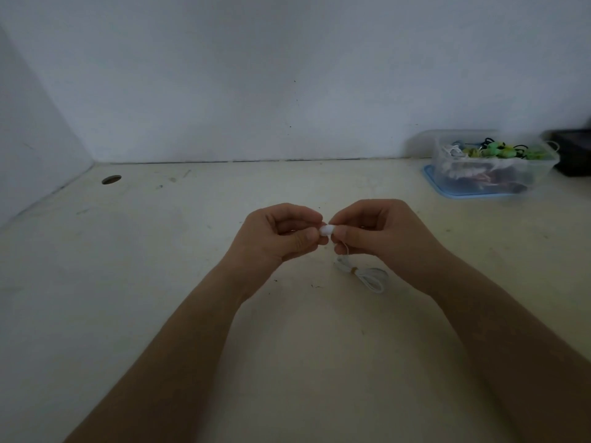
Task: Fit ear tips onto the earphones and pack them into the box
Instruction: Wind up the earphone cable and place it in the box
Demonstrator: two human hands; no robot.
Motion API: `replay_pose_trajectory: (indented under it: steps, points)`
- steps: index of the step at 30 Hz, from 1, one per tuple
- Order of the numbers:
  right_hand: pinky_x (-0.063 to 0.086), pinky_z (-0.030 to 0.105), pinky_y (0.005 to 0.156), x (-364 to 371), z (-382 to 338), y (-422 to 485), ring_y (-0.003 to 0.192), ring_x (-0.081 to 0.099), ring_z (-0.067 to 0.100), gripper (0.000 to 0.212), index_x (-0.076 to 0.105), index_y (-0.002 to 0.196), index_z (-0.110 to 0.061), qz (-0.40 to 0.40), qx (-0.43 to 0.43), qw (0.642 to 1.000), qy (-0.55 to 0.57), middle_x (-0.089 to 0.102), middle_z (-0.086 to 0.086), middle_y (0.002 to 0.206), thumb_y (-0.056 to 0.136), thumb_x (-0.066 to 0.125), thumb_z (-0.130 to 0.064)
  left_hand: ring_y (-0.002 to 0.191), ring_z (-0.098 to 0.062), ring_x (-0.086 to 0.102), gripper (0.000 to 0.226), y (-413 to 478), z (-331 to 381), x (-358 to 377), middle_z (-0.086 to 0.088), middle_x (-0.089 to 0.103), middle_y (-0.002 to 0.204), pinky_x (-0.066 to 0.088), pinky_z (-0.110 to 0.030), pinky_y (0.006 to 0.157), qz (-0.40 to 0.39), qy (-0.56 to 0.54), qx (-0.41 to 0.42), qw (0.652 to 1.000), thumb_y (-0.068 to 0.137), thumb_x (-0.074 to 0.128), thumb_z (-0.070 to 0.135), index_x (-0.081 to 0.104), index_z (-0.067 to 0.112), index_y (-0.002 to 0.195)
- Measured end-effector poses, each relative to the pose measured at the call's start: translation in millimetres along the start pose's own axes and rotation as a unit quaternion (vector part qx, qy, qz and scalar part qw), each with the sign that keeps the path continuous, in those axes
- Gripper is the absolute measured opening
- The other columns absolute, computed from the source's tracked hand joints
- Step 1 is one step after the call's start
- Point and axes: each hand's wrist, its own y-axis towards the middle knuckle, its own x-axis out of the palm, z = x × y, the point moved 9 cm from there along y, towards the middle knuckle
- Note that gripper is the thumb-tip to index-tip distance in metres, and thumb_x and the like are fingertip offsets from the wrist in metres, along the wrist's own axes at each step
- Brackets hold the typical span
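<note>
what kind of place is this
Probably a plain workbench set in a corner: a scuffed pale table with a cable hole, bare walls, and a clear tub of small parts.

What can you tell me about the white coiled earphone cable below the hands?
The white coiled earphone cable is thin, plastic-looking, wound into a small bundle of loops cinched by a brownish tie. It is low over the cream table, below the right hand; whether it rests there is unclear. One strand rises into that hand, toward a small white piece that the left hand also pinches.
</note>
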Motion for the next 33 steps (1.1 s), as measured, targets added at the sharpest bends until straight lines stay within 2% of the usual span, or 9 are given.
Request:
replay_pose_trajectory:
  steps: [3,6,9,15,17,19,21,27,33]
  points:
    - [0.057,0.032,0.072,-7.2,10.1,1.4,0.070,0.070,0.023,0.011,0.071,0.098,-0.006,0.033,0.034,0.998,0.031,0.072,0.010,0.078,0.089,0.068,-0.001,0.078,-0.013,0.071,0.011,-0.6,10.6,-12.7,-0.001,0.077,0.090,0.055,-0.022,0.068,0.022,0.174,0.022,0.984,0.089,0.068,0.011,0.073,0.016,0.099]
    - [0.055,0.032,0.070,-16.0,17.0,2.5,0.070,0.066,0.023,0.018,0.070,0.106,-0.009,0.051,0.065,0.993,0.082,0.067,0.008,0.078,0.093,0.062,0.000,0.075,-0.005,0.067,0.008,-1.8,7.9,-20.4,0.013,0.073,0.086,0.052,-0.017,0.071,-0.012,0.396,0.008,0.918,0.085,0.074,0.031,0.074,0.032,0.093]
    - [0.053,0.031,0.069,-22.5,19.7,2.6,0.073,0.063,0.020,0.020,0.076,0.105,-0.016,0.059,0.084,0.991,0.085,0.064,0.006,0.080,0.094,0.062,-0.006,0.073,-0.002,0.063,0.020,-8.3,-9.8,-26.2,0.014,0.070,0.086,0.049,-0.017,0.071,-0.081,0.468,-0.067,0.878,0.072,0.085,0.038,0.075,0.036,0.089]
    - [0.051,0.026,0.059,-33.6,31.9,0.9,0.066,0.062,0.018,0.011,0.076,0.094,-0.013,0.116,0.128,0.984,0.034,0.063,0.005,0.077,0.091,0.066,-0.011,0.072,-0.005,0.063,0.015,-12.3,-12.7,-29.0,0.011,0.071,0.080,0.048,-0.018,0.067,-0.101,0.500,-0.081,0.857,0.070,0.087,0.029,0.076,0.034,0.078]
    - [0.049,0.025,0.062,-41.3,32.0,2.4,0.065,0.062,0.014,0.012,0.073,0.093,-0.018,0.132,0.115,0.976,-0.132,0.066,0.001,0.078,0.093,0.062,-0.013,0.071,-0.001,0.063,0.010,-11.5,-13.3,-28.8,0.014,0.072,0.077,0.046,-0.013,0.066,-0.092,0.509,-0.074,0.853,0.073,0.085,0.028,0.076,0.032,0.076]
    - [0.047,0.024,0.065,-40.9,28.2,3.6,0.071,0.062,0.007,0.013,0.070,0.090,-0.026,0.121,0.095,0.937,-0.315,0.067,-0.008,0.081,0.092,0.059,-0.019,0.073,0.001,0.064,0.007,-9.3,-10.6,-27.9,0.016,0.072,0.077,0.045,-0.011,0.067,-0.073,0.503,-0.053,0.860,0.077,0.081,0.028,0.075,0.031,0.076]
    - [0.046,0.026,0.068,-36.7,30.6,2.9,0.076,0.060,0.006,0.014,0.068,0.088,-0.031,0.093,0.109,0.910,-0.390,0.063,-0.014,0.082,0.091,0.057,-0.023,0.073,0.001,0.065,0.009,-7.3,-5.8,-24.8,0.015,0.072,0.078,0.047,-0.012,0.067,-0.042,0.474,-0.021,0.879,0.079,0.079,0.027,0.073,0.032,0.077]
    - [0.046,0.029,0.075,-32.7,31.9,3.2,0.080,0.057,0.010,0.011,0.068,0.092,-0.033,0.062,0.119,0.878,-0.459,0.058,-0.011,0.088,0.088,0.060,-0.027,0.071,0.000,0.069,0.011,-2.6,-11.4,-23.2,0.013,0.073,0.080,0.048,-0.014,0.059,0.063,0.360,-0.004,0.931,0.081,0.077,0.019,0.073,0.029,0.083]
    - [0.042,0.024,0.080,-23.6,21.2,9.8,0.085,0.058,0.010,0.020,0.070,0.107,-0.026,0.118,0.034,0.905,-0.408,0.061,-0.005,0.102,0.093,0.058,-0.020,0.073,-0.002,0.071,0.016,-4.2,-15.2,-30.3,0.012,0.074,0.083,0.044,-0.008,0.061,0.136,0.285,-0.013,0.949,0.079,0.076,0.010,0.077,0.026,0.081]
